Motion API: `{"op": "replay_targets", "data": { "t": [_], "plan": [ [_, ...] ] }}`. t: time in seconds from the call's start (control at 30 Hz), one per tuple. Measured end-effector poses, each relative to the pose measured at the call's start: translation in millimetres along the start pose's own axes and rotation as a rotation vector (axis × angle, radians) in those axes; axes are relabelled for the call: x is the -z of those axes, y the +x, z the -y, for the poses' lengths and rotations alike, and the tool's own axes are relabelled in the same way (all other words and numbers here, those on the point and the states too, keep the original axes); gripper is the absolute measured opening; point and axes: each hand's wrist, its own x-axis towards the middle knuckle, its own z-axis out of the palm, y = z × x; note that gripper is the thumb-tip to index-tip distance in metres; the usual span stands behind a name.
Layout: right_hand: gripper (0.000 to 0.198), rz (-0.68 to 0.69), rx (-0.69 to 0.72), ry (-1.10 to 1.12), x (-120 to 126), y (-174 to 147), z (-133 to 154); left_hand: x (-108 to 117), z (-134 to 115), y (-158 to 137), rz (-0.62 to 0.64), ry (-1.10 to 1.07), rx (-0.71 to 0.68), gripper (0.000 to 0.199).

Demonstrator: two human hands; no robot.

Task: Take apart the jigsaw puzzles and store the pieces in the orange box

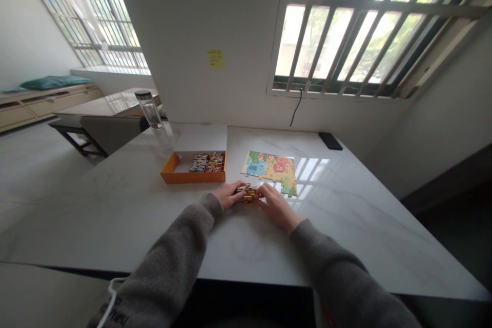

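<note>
A small stack of jigsaw puzzle pieces (249, 193) is between my two hands, low over the white table. My left hand (229, 195) closes on the stack from the left, fingers along its edge. From the right, my right hand (274, 202) grips the same stack with bent fingers. Just beyond them lies a partly joined jigsaw puzzle (269, 165) with colourful animal pictures; its near edge is uneven. To the left stands an open orange box (194, 177), its right part filled with rows of puzzle pieces (207, 162) standing on edge.
The white marbled table (154, 225) reaches to the wall. A glass bottle (149, 110) stands at the back left, and a black phone (330, 141) lies at the back right. A dark cable (295, 107) hangs below the barred window. A yellow note (216, 59) sticks to the wall.
</note>
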Motion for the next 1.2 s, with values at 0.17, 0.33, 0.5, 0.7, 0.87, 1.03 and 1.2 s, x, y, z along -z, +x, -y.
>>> {"op": "replay_targets", "data": {
  "t": [0.17,0.33,0.5,0.7,0.87,1.03,1.2],
  "plan": [
    [0.011,-0.05,-0.09,-0.007,-7.6,6.3,-4.7,-9.1,-8.8,-1.8,-0.058,0.132,0.071,0.051],
    [0.012,0.031,-0.158,0.027,13.6,-3.3,-26.7,-16.1,-19.5,-3.9,-0.084,0.156,0.011,0.04],
    [0.019,-0.078,-0.193,-0.274,60.4,-26.8,-78.9,-16.4,-18.3,-3.5,-0.087,0.155,0.02,0.041],
    [0.029,0.146,-0.168,-0.528,71.8,-27.1,-83.6,-14.8,-21.2,-2.6,-0.07,0.103,-0.017,0.037],
    [0.019,0.275,-0.041,-0.72,69.7,-14.2,-64.5,-13.6,-23.9,-2.1,-0.06,0.076,-0.009,0.036],
    [0.02,0.34,-0.072,-0.762,75.0,-6.8,-60.5,-13.7,-22.3,-1.2,-0.034,0.059,0.002,0.039],
    [0.032,0.317,-0.148,-0.736,73.6,-0.5,-59.0,-13.3,-23.1,-1.7,-0.04,0.059,0.001,0.038]
  ]
}}
